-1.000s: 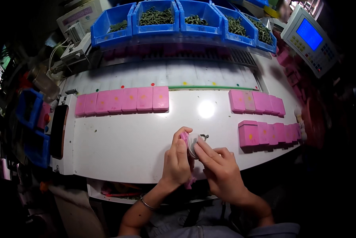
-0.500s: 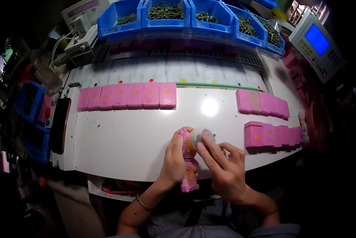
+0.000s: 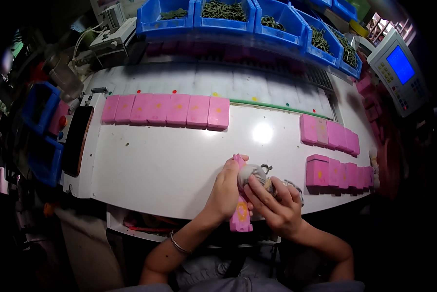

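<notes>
My left hand (image 3: 222, 192) is wrapped round a long pink mould piece (image 3: 240, 223) with yellow-orange patches, held tilted over the table's near edge. Against its upper part sits a rounded grey-white bundle (image 3: 250, 173) that looks like cloth. The fingers of my right hand (image 3: 282, 212) are closed on this bundle, and grey striped material shows beyond their far side. Just past the bundle is a small dark green ring-like piece (image 3: 267, 168); whether it is attached cannot be made out. My fingers hide part of the mould's middle.
A row of pink blocks (image 3: 174, 111) stands at the left back of the white table (image 3: 145, 170). Two more rows (image 3: 337, 136) are at the right. Blue bins (image 3: 223, 24) with small green pieces line the back. A phone (image 3: 80, 141) lies left; a control panel (image 3: 398, 70) stands right.
The whole view has shifted slightly. The grey-white bundle, blurred before, now rests lower against the mould. My right fingers are more curled, and the green ring-like piece has come into sight.
</notes>
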Available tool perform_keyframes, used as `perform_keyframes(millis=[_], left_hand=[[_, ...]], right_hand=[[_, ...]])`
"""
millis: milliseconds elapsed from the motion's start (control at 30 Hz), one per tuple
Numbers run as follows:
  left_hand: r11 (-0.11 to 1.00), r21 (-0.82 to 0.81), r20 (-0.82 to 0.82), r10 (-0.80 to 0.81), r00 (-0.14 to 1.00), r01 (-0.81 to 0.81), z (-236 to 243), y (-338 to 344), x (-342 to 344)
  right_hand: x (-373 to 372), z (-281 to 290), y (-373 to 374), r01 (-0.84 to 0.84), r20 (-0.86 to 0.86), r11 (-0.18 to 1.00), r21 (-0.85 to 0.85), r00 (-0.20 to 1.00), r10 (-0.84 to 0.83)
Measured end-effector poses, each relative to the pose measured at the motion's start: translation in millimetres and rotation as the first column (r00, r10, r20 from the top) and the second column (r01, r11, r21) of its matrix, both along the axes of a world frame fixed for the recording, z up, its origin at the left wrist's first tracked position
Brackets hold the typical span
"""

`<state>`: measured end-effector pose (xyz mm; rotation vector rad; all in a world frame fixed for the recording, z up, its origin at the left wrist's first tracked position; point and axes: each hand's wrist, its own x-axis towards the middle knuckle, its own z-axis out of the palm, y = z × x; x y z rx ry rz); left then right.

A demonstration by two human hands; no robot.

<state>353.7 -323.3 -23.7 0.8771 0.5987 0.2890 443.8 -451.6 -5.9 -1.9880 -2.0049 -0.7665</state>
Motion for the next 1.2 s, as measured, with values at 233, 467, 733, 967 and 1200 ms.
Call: perform_keyframes(millis=[233,467,733,967,1200], left_hand=[[1.000,-0.006,-0.015,-0.010,1.000,0.010,6.6,1.0,-4.6],[0.912,0.397,0.066,0.088,0.994,-0.107,-34.8,-6.1,0.6],[0.970,0.240,0.021,0.037,0.999,-0.041,9.0,-5.6,-10.6],[0.824,0.556,0.005,0.127,0.992,-0.109,12.3,-17.0,-2.0],[0.818,0.566,-0.015,0.133,0.991,-0.101,15.1,-17.1,-0.5]], right_hand=[[0.6,7.2,-4.8,-0.029,-0.180,0.995,-0.092,0.984,0.012],[-5.4,14.0,-4.0,0.006,-0.179,0.999,-0.036,0.984,-0.013],[2.1,18.6,-8.4,0.007,-0.688,0.994,-0.107,0.721,-0.079],[-9.1,19.9,-9.0,-0.002,-0.701,0.986,-0.164,0.703,-0.116],[-9.7,24.1,-10.9,-0.031,-0.757,0.987,-0.158,0.646,-0.101]])
